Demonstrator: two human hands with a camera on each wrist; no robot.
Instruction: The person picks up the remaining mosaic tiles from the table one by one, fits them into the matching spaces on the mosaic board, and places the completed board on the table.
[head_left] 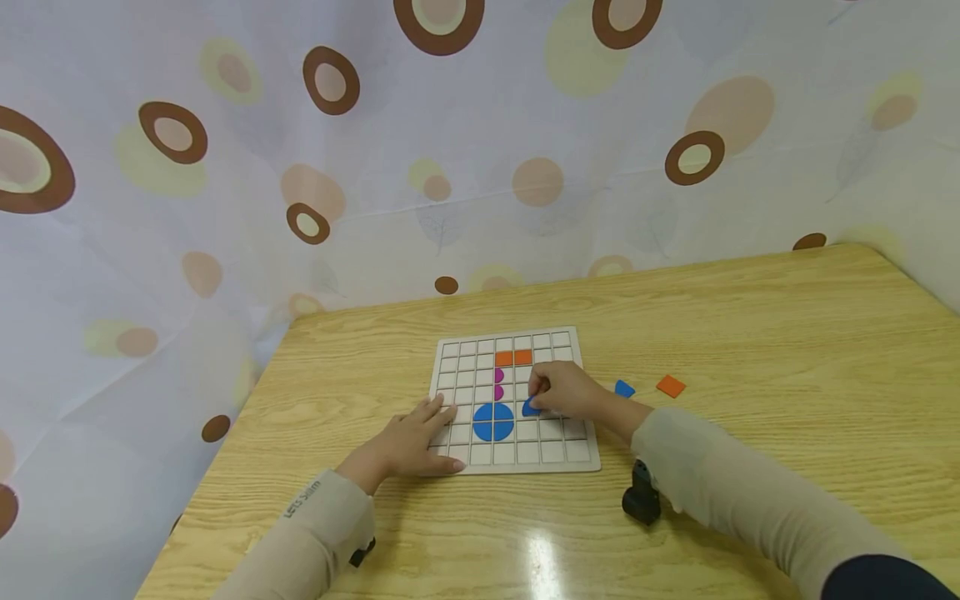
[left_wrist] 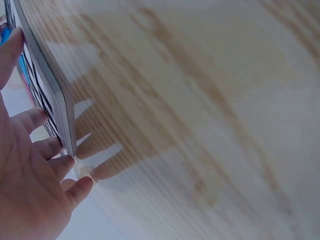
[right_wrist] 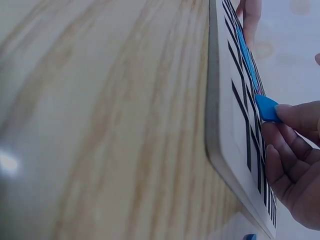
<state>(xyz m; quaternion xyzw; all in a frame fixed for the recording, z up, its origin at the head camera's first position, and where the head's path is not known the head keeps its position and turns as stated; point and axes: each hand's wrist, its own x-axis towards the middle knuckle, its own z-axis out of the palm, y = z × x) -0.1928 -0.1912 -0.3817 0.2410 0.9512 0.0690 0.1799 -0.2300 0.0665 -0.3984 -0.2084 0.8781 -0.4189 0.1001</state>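
A white grid board [head_left: 551, 454] lies on the wooden table. Four-part roundness shows on it as a blue circle [head_left: 493, 422] made of quarter pieces, with two orange squares [head_left: 513, 357] and two magenta half-rounds [head_left: 498, 384] above. My right hand [head_left: 564, 388] pinches a blue quarter-circle piece [right_wrist: 268, 108] between thumb and finger, over cells just right of the blue circle. Spread fingers of my left hand [head_left: 412, 440] rest on the board's left edge and lower left corner; that hand holds nothing.
On the table right of the board lie a loose blue piece [head_left: 624, 388] and an orange square [head_left: 671, 386]. A patterned cloth [head_left: 495, 225] hangs behind the table. Dark devices are strapped near both wrists.
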